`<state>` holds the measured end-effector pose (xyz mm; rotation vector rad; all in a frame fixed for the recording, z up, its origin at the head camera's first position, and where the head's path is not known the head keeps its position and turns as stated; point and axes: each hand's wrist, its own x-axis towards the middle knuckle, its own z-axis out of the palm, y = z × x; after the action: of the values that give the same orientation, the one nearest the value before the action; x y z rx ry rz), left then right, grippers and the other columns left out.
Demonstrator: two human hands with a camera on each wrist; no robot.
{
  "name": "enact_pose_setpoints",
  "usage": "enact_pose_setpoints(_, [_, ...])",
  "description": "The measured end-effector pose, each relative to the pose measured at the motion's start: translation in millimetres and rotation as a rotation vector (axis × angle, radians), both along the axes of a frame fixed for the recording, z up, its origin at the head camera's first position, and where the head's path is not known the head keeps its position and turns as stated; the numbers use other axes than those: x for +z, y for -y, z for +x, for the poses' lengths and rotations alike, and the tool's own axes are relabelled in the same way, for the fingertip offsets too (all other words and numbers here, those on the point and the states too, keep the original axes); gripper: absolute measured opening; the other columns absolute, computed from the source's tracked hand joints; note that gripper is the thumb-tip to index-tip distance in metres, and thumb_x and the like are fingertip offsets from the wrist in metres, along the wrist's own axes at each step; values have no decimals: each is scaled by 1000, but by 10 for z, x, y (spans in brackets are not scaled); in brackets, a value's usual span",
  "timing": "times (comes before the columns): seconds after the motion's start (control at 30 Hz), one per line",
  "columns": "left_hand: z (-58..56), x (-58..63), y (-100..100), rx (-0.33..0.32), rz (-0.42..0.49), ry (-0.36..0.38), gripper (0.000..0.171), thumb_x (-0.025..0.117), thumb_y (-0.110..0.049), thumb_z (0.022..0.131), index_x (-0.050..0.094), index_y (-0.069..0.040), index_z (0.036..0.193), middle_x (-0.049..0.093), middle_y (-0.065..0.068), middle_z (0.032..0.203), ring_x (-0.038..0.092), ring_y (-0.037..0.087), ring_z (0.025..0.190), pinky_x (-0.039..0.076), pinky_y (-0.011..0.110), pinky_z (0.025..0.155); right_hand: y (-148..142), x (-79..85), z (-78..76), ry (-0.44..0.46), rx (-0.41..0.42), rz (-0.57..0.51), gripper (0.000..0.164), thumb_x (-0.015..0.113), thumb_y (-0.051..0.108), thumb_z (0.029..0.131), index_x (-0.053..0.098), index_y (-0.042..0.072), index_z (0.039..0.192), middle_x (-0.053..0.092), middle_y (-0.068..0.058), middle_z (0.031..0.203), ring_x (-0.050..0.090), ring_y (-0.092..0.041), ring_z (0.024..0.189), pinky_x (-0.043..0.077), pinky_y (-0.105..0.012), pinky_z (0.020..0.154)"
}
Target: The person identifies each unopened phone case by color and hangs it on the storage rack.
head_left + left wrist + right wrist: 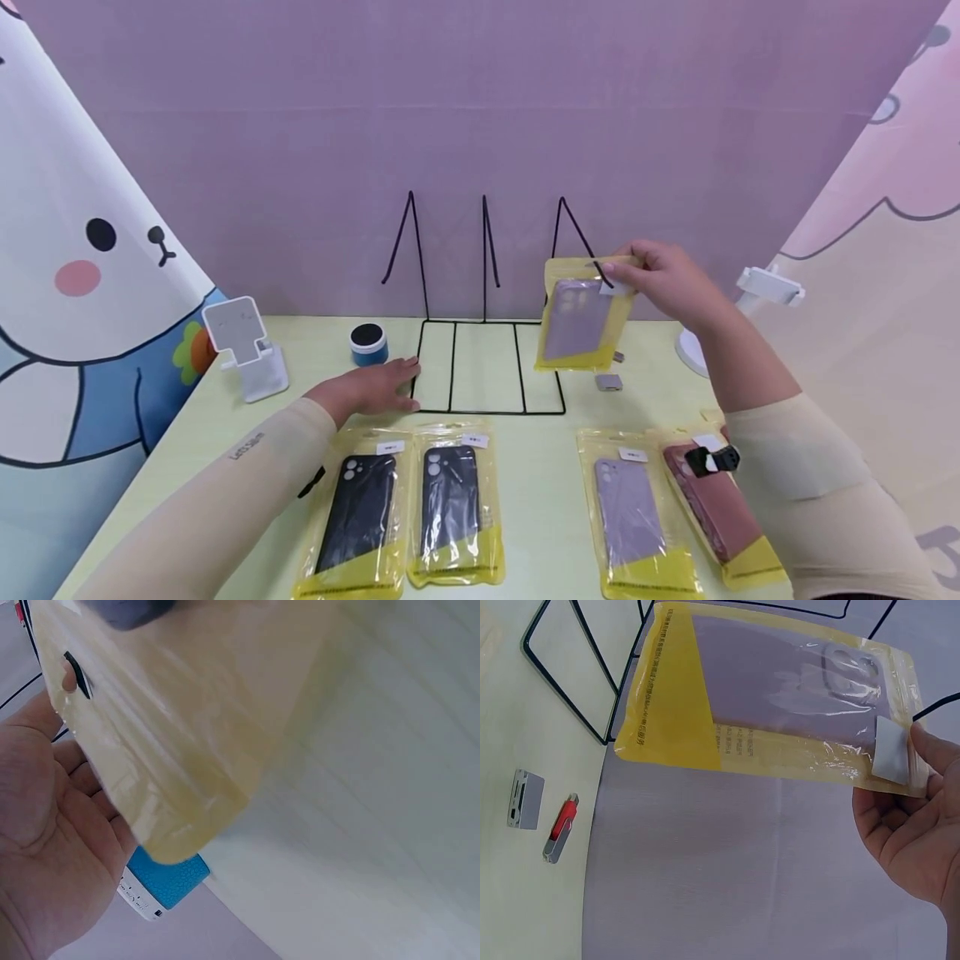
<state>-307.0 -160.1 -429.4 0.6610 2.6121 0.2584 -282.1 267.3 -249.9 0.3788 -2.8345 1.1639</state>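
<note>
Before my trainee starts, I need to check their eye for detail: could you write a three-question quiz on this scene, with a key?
1. Which hand holds up the bagged purple case?
2. True or false: in the head view, the blue cylinder stands left of the wire rack.
3. The two leftmost bagged cases on the table are: A pink, B black, C white.
Key: 1. The right hand. 2. True. 3. B.
</note>
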Motion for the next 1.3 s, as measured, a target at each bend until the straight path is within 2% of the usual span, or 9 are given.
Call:
enact_pose_setpoints(0.2, [11,7,-10,6,-1,-2,83,57,-52,95,20,-13,158,10,11,165,11,34,152,18,52,121,36,-11,-144,0,-15,-41,46,57,52,95,61,9,108,61,-7,94,57,-24,90,49,-38,79])
enact_pose_setpoints(0.53, [1,-18,-40,4,-16,-9,83,56,-54,95,19,-14,158,10,10,165,11,33,152,18,51,121,71,32,-349,32,-63,-71,47,58,53,94,59,9,110,59,-7,101,53,-26,94,45,-45,83])
enact_pose_setpoints(0.8, [12,-27,-62,-3,-22,-11,82,56,-54,95,20,-15,158,10,7,166,11,32,152,19,50,121,138,93,-529,5,-90,-45,42,56,48,97,59,8,109,54,-6,96,48,-26,86,42,-38,71])
enact_pose_setpoints(1.03, [8,-19,-91,-7,-33,-20,83,55,-55,95,20,-15,158,10,6,166,11,31,152,19,50,121,146,117,-650,0,-123,-47,41,55,46,98,57,7,109,49,-5,95,44,-23,85,40,-36,70])
enact_pose_setpoints(1.3, [28,13,-123,-4,-25,-15,81,56,-52,96,20,-14,158,10,7,166,11,31,152,19,50,121,159,137,-764,48,-165,-95,37,55,46,98,57,11,108,59,-5,101,53,-26,94,41,-41,83])
